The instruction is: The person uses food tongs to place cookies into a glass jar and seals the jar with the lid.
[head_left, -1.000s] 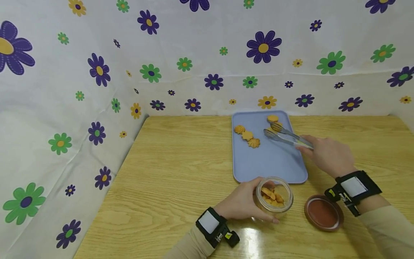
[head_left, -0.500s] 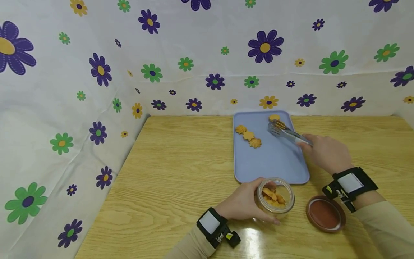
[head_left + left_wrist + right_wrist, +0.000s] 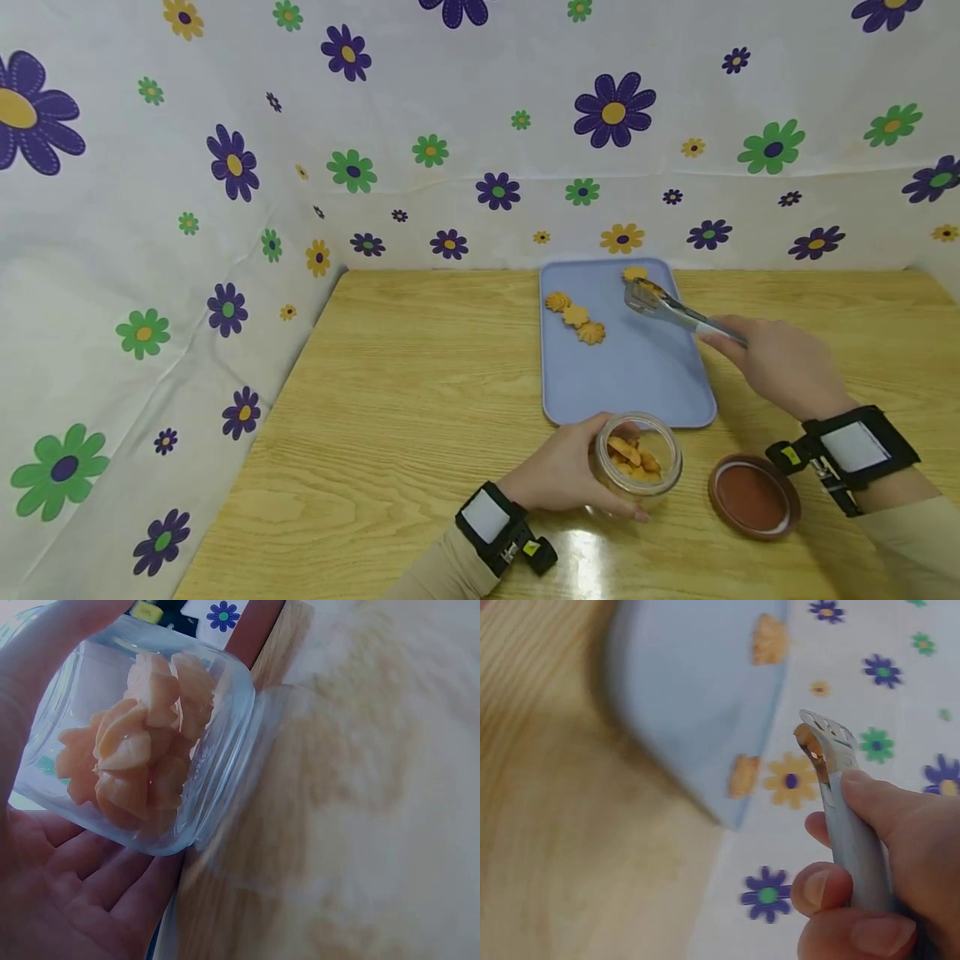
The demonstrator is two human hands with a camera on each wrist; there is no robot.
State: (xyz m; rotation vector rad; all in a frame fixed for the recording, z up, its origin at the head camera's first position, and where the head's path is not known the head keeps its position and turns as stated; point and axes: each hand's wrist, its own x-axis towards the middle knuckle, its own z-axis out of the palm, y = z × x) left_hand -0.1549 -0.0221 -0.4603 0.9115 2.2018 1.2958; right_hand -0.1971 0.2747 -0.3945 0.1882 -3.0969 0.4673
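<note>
My left hand point(image 3: 566, 467) grips a glass jar point(image 3: 602, 457) of golden cookies point(image 3: 124, 761) around its side, near the table's front. The jar is uncapped, and its walls show the cookies in the left wrist view. In my right hand point(image 3: 787, 362) is a pair of metal tongs point(image 3: 678, 312), pressed nearly together over the far right part of the blue tray point(image 3: 630, 387). A golden-brown cookie point(image 3: 804, 738) shows between the tong tips, partly hidden by them. Another cookie point(image 3: 634, 272) lies on the tray just beyond the tongs.
Three cookies point(image 3: 575, 316) lie in a slanting row on the tray's left side. A brown lid point(image 3: 753, 497) rests upside down on the wooden table point(image 3: 405, 375), right of the jar. A flower-printed cloth point(image 3: 450, 108) stands behind the table and on its left.
The tongs, spread over a cookie a second ago, have been squeezed together on it. My right hand has since moved slightly right, apparently rising with the cookie. My left hand stays around the jar.
</note>
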